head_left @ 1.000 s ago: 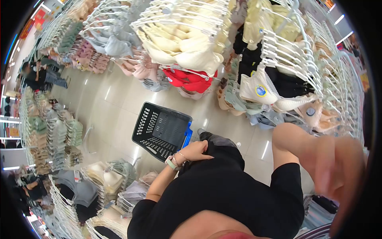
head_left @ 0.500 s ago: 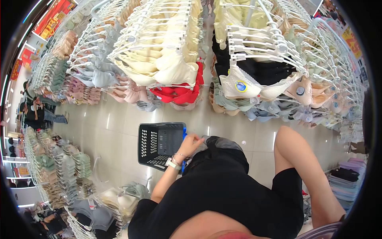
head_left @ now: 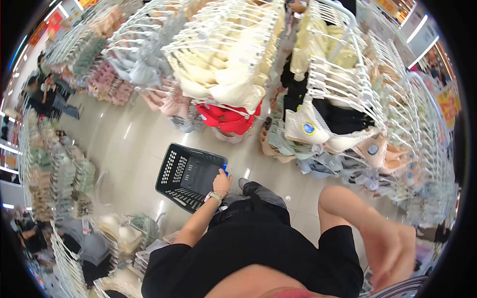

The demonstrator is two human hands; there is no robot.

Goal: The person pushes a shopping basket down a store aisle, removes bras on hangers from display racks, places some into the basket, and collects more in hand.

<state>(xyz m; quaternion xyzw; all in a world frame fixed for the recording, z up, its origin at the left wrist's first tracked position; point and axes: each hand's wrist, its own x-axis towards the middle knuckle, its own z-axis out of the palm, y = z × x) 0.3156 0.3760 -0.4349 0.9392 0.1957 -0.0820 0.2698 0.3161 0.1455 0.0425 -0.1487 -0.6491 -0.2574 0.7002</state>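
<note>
Dark basket [head_left: 196, 173]: beside your left leg, seen over the floor [head_left: 124, 149], short of the lower edge of the rack with the red bras [head_left: 228, 120]. Tilted, mouth facing up toward you. Cannot tell whether its base meets the floor.

Left hand [head_left: 221, 182]: at the basket's right rim, over the blue handle [head_left: 225, 168], light-banded watch [head_left: 213, 197] on the wrist. Your fingers look bent and close together; cannot tell whether they wrap the handle or only rest on it.

Right hand [head_left: 392, 251]: raised on your other side, well apart from the basket, blurred. Fingers appear folded inward; cannot tell if they pinch anything.

Handling, judged by eye: perforated walls look like stiff moulded plastic, probably light for its bulk, unlikely to crease or break. Smooth surface may slide a little under damp fingers. Best hold is the middle of the blue handle, all fingers under it; a grip near one corner would likely let the basket swing or tip. The rim serves as second hold, though its edge may press into your palm.
</note>
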